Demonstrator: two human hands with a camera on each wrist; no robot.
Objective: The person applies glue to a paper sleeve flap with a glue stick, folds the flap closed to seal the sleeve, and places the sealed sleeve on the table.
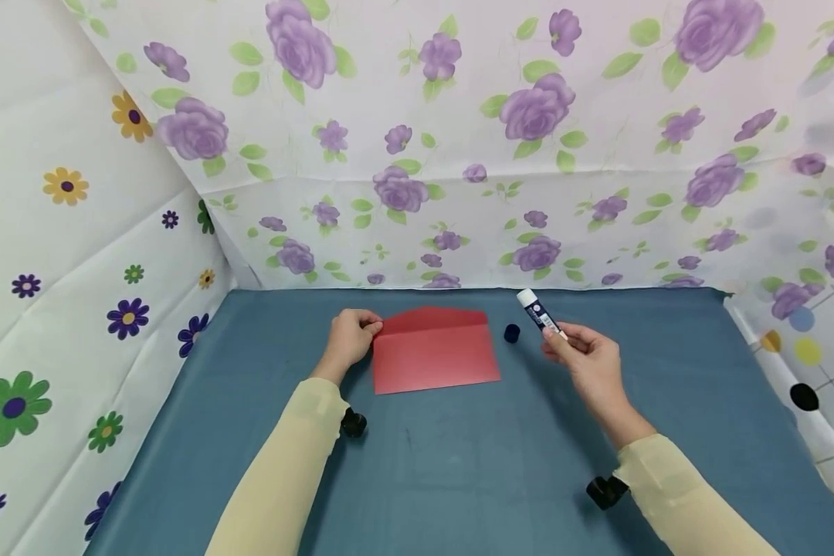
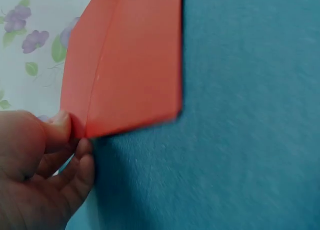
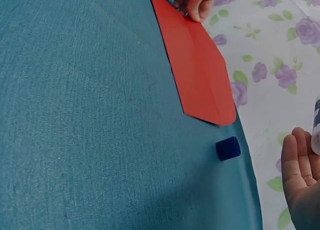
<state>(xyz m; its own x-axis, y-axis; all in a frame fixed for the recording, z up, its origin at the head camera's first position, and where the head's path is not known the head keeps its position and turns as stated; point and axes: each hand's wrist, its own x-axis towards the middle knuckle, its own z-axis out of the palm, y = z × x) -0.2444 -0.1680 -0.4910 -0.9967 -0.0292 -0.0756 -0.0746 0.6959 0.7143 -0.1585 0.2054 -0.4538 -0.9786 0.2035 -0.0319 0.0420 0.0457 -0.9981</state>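
Note:
A red envelope lies on the table with its flap unfolded toward the back. My left hand pinches the envelope's left end by the flap crease, thumb on top, as the left wrist view shows. In my right hand is an uncapped glue stick, held above the table, its white end pointing up and left. The dark blue cap sits on the table between the envelope and the right hand. In the right wrist view only the glue stick's lower end shows at the edge.
A blue cloth covers the table. Behind it hangs a white sheet with purple flowers, and another flowered sheet is at the left. Dark wrist cameras are strapped beneath both sleeves.

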